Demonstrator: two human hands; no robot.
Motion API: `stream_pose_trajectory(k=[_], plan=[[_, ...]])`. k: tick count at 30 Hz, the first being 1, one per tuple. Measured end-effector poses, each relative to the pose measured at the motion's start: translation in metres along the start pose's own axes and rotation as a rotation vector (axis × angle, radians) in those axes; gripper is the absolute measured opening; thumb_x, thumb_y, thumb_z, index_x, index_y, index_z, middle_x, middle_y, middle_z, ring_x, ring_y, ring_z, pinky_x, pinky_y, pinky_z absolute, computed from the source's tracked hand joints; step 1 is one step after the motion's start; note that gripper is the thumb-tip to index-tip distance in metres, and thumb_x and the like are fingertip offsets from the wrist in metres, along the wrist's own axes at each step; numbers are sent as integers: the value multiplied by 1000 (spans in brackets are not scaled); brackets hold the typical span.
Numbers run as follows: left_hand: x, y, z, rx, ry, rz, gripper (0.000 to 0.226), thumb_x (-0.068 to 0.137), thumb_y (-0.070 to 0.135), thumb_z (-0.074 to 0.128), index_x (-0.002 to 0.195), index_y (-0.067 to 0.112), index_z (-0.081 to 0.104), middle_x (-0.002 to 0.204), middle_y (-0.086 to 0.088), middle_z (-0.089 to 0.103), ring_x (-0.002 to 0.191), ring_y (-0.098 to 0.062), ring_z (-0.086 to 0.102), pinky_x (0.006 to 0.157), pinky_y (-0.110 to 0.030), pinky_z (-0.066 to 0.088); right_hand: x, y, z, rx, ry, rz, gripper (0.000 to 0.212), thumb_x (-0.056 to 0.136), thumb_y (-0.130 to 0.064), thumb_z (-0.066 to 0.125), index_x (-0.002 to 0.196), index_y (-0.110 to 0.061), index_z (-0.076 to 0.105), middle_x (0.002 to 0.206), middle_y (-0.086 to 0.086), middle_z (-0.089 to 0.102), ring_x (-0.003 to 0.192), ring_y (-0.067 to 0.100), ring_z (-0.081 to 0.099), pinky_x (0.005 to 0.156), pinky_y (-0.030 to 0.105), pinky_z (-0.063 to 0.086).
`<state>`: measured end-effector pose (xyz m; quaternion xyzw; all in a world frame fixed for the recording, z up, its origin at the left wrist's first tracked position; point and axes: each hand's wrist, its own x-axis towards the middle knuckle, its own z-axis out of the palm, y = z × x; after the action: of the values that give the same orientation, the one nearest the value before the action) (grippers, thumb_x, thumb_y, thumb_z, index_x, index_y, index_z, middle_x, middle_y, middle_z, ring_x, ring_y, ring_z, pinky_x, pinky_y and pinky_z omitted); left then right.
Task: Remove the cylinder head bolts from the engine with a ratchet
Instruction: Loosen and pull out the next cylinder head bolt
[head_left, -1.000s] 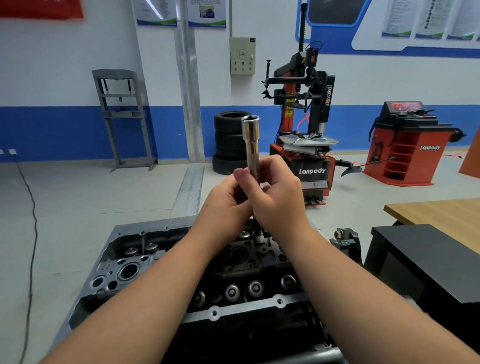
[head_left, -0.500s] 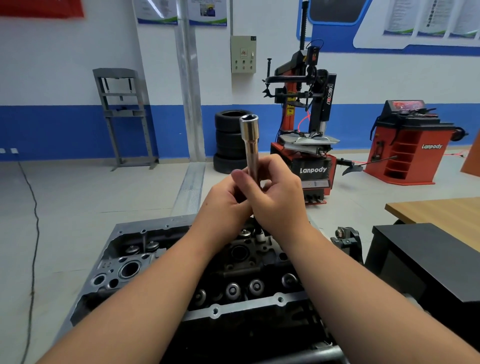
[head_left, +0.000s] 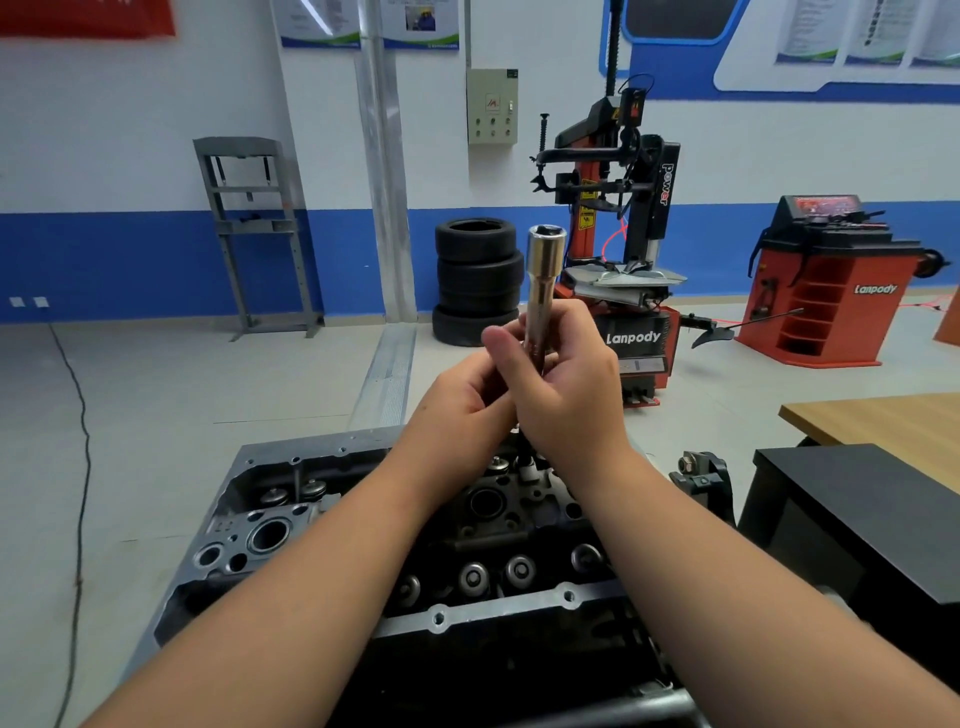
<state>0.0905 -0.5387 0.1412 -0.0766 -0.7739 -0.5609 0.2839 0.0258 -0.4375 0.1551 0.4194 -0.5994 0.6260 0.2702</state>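
Left hand (head_left: 457, 400) and right hand (head_left: 566, 395) both curled in grip round lower end of long socket (head_left: 539, 280), held upright, open end up. Engine (head_left: 488, 525) directly below grip; bolts not told apart among its recesses.

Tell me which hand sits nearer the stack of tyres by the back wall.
Left, narrowly in this view. The left hand grips the long socket just below the stack of tyres; the right hand grips the same socket lower right of the stack.
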Motion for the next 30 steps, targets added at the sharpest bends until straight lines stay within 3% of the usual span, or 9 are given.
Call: stream_pose_trajectory(k=[4, 9, 12, 15, 19, 21, 24, 28, 30], plan=[[0, -3, -2, -54, 6, -36, 13, 102, 27, 66, 114, 24, 70, 106, 2, 78, 103, -18, 74, 89, -39, 61, 0, 2, 2, 91, -50, 58, 26, 98, -30, 60, 92, -6, 67, 75, 5, 62, 71, 17, 59, 64, 29, 48], [-3, 0, -1, -54, -54, -51, 19, 108, 25, 54, 117, 19, 70, 105, -7, 76, 99, -20, 73, 87, -39, 60, 1, -1, 4, 173, -133, 106, 18, 98, -42, 51, 96, -32, 65, 94, 5, 68, 84, 15, 63, 72, 21, 50], [0, 0, 0, 26, -4, -17, 14, 103, 26, 62, 114, 32, 70, 104, 5, 78, 99, -16, 73, 83, -34, 62, 1, 2, 3, 111, -111, 89, 20, 98, -39, 56, 104, -22, 65, 86, -4, 68, 81, 10, 64, 72, 23, 52], [2, 0, 0, 21, 44, 2, 30, 97, 21, 70, 112, 47, 68, 106, 17, 77, 97, -3, 73, 77, -22, 60, 0, 1, 3, 58, -47, 44, 27, 88, -40, 69, 102, -17, 63, 85, -9, 67, 81, 11, 66, 71, 28, 55], [2, -4, 0, -56, 46, -14, 32, 98, 18, 71, 104, 49, 73, 107, 3, 78, 99, -17, 75, 83, -35, 62, 1, 3, 3, 36, -51, 22, 17, 95, -28, 65, 97, -12, 69, 84, 2, 69, 78, 20, 68, 70, 42, 56], [0, -4, -1, -114, 5, -45, 16, 104, 24, 62, 114, 32, 72, 108, -2, 78, 102, -19, 75, 85, -33, 62, 1, 4, 2, 6, -83, 58, 25, 98, -32, 57, 101, -10, 70, 86, 2, 70, 82, 16, 66, 72, 34, 55], [-2, -3, -1, -151, -50, -96, 28, 110, 31, 48, 124, 17, 68, 109, -6, 78, 103, -23, 75, 85, -34, 61, 0, 1, 2, 33, -101, 104, 31, 100, -35, 48, 104, -12, 68, 89, 3, 71, 83, 11, 65, 70, 26, 52], [-1, 0, 0, 1, -12, -20, 19, 105, 35, 59, 119, 41, 68, 109, 10, 78, 103, -9, 74, 84, -29, 61, 0, 0, 1, 44, -68, 62, 23, 96, -35, 60, 105, -14, 62, 84, -9, 65, 79, 6, 62, 69, 16, 48], [0, -1, 1, 14, 26, -5, 21, 98, 32, 66, 115, 45, 67, 107, 14, 78, 99, -6, 74, 80, -29, 62, -1, -1, 2, 23, -41, 39, 22, 92, -34, 67, 99, -13, 61, 82, -8, 63, 77, 8, 62, 70, 21, 50]])
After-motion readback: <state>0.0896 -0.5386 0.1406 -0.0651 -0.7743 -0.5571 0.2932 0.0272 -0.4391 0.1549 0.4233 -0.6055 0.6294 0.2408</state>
